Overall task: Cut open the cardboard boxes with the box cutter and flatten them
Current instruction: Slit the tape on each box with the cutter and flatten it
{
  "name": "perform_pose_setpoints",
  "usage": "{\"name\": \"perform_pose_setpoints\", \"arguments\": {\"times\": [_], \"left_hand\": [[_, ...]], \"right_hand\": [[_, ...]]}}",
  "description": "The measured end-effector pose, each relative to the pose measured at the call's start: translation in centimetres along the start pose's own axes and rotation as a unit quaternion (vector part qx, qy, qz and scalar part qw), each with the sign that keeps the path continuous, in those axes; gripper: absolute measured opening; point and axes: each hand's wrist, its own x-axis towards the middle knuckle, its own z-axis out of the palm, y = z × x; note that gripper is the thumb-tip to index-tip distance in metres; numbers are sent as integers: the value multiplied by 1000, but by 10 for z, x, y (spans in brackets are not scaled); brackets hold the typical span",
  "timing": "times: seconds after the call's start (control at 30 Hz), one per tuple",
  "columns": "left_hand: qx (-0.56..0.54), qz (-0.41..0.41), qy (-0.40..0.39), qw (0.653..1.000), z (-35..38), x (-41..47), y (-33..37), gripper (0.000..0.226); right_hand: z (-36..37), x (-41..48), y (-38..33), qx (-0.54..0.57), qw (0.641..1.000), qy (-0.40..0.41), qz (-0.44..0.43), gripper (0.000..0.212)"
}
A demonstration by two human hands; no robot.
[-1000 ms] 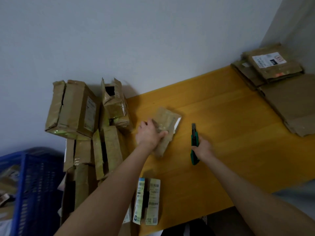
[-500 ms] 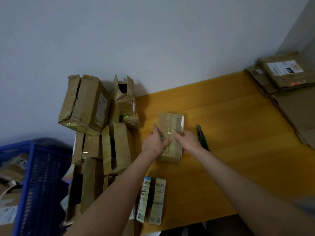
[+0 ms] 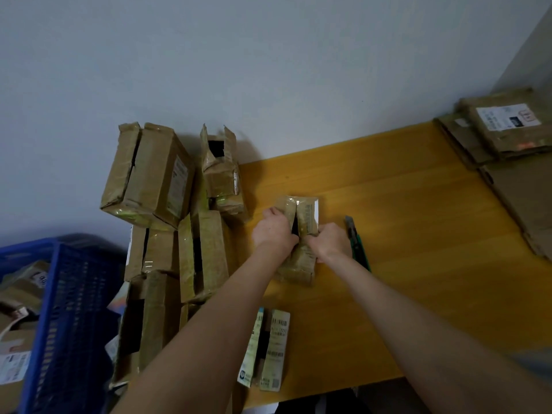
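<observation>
Head view. The small box (image 3: 305,216) lies on the wooden table (image 3: 418,264), left of the table's middle and well in from the near edge. Its top seam is parted, and a dark gap shows between the two flaps.

The left hand (image 3: 273,231) grips the left flap, fingers curled into the gap. The right hand (image 3: 330,243) grips the right flap from the other side, fingers curled over its edge. Both forearms reach in from the near side.

The box cutter (image 3: 357,246) lies flat on the table just beside the right hand, its tip toward the wall. No hand holds it.

To the left, a stack of boxes (image 3: 149,180) crowds the table's left end against the wall, close to the left hand. Several of them show slit seams.

At the near edge a labelled box (image 3: 267,349) lies with barcode stickers up, partly overhanging the edge.

To the right, flattened cardboard (image 3: 525,204) covers the table's right end. More flattened boxes (image 3: 504,127), one with a white label, sit in the far right corner.

Bare tabletop runs from the cutter to that cardboard.

A blue crate (image 3: 68,309) holding cardboard stands below the table's left end.
</observation>
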Motion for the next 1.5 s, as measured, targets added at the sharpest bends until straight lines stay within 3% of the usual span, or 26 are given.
{"name": "perform_pose_setpoints", "arguments": {"times": [0.13,0.23,0.4,0.5,0.63,0.7,0.77,0.8,0.87,1.0,1.13,1.2,1.3,1.33,1.4,1.43,1.5], "left_hand": [[-33,15,-18,999,-9,3,-2,32],[-37,31,-20,999,-13,2,-5,16],[-138,67,-100,983,-23,10,-26,24],[-257,66,-154,952,-25,9,-35,32],[-328,80,-198,920,-29,0,-42,34],[-400,73,-179,896,-29,-1,-49,27],[-508,39,-148,848,-28,-9,-55,31],[-518,37,-151,841,-25,-12,-56,34],[-477,48,-167,862,-13,-22,-48,30],[-540,0,-154,827,-6,-38,-22,27],[-416,97,-194,883,-14,-41,-11,68],[-368,97,-161,911,-12,-36,-6,79],[-197,45,-84,976,-6,-28,-3,90],[-139,26,-63,988,-5,-28,-3,83],[-89,13,-22,996,-8,-29,-2,50],[-102,13,-12,995,-11,-29,-2,34],[-154,21,-12,988,-18,-29,-6,30]], "right_hand": [[-3,-3,1,2,1000,-9,-4,13],[-6,-5,3,9,1000,-16,-7,15],[-14,-6,6,88,994,-59,5,24],[-18,-8,10,148,986,-71,14,27],[-20,-8,14,204,974,-100,25,29],[-24,-8,19,230,966,-107,47,29],[-30,-12,31,261,956,-100,89,27],[-30,-14,40,262,955,-88,110,26],[-26,-19,57,241,959,-59,134,22],[-17,-21,65,250,958,-27,138,24],[-20,-27,46,208,977,-32,43,23],[-22,-34,34,126,991,-43,-9,32],[-19,-41,24,46,996,-51,-49,48],[-17,-42,21,38,997,-53,-52,51],[-15,-45,16,24,997,-37,-58,57],[-15,-45,16,13,998,-25,-57,61],[-17,-45,14,-12,999,-18,-48,62]]}}
